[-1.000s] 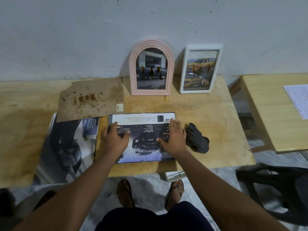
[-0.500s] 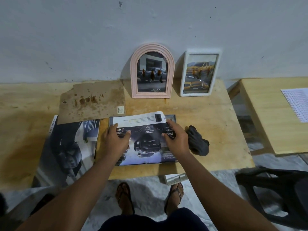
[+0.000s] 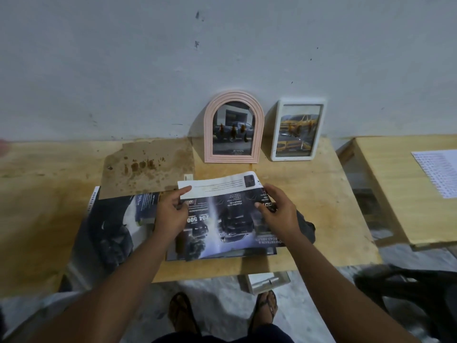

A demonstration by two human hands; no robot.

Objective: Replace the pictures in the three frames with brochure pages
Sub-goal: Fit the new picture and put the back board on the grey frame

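A dark brochure page [image 3: 230, 219] with car pictures is lifted off the table, its far white edge curling up. My left hand [image 3: 170, 214] pinches its left edge and my right hand [image 3: 277, 211] pinches its right side. Under the page lies a flat dark frame [image 3: 222, 256], mostly hidden. A pink arched frame [image 3: 231, 127] and a white rectangular frame [image 3: 298, 129] lean upright against the wall behind, each holding a car picture. An open brochure [image 3: 106, 231] lies to the left.
A stained brown cardboard sheet [image 3: 148, 167] lies at the back left of the wooden table [image 3: 321, 206]. A dark cloth [image 3: 306, 224] sits by my right hand. A second table [image 3: 405, 194] with a printed sheet [image 3: 437, 172] stands right. A dark chair [image 3: 408, 288] is lower right.
Both hands went from pressing the page flat to pinching its sides. The page has risen off the frame beneath and its far edge curls upward.
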